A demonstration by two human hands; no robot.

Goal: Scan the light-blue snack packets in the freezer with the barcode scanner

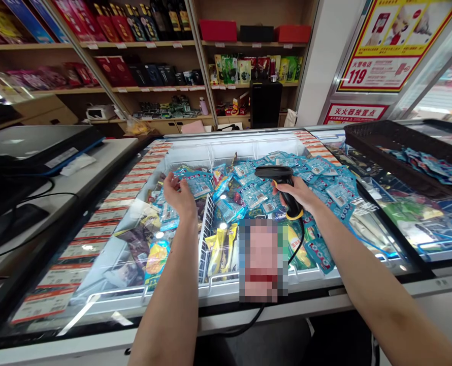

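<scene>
My right hand (297,194) is wrapped round the grip of a black and yellow barcode scanner (275,173), its head turned left over the freezer. A black cable hangs from the scanner's handle. To the left, my left hand (178,197) hovers with half-curled fingers and the thumb apart, right beside a few blue snack packets (200,185); whether it touches them I cannot tell. Many more blue packets (253,195) lie spread over the glass lid below and right of the scanner, some overlapping, several with barcodes facing up.
Under the glass of the chest freezer (218,291) are wire dividers and bagged ice creams. A dark basket (386,152) with more blue packets stands at the right. On the left counter sits a flat dark device (39,147) with cables. Stocked shelves (146,89) line the back.
</scene>
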